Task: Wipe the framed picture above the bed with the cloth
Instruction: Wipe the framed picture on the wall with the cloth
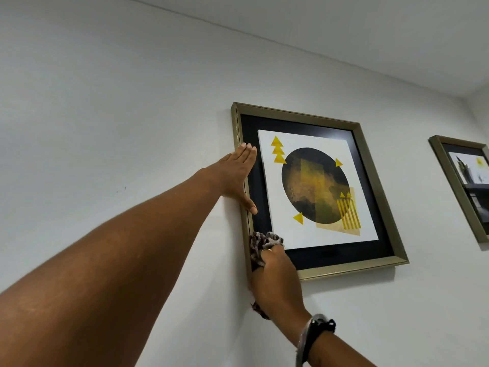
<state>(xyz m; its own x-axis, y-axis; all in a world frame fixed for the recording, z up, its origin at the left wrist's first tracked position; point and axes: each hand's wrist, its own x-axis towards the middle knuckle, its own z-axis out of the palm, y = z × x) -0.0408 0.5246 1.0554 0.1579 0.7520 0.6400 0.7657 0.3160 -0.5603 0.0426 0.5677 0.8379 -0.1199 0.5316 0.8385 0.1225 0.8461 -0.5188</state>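
Your left forearm is reaching up from closest to the lens, its left hand lying flat and open against the framed picture on the wall, steadying its left edge. Your right hand is clutching the bunched cloth at the lower-left corner. Wiping looks to be just underway; most of the glass and frame seems left to do.

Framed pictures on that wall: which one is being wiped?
The gold-framed picture with the dark circle and yellow triangles. The left hand steadies its edge while the right hand presses a mottled cloth there; the cropped frame farther right is untouched.
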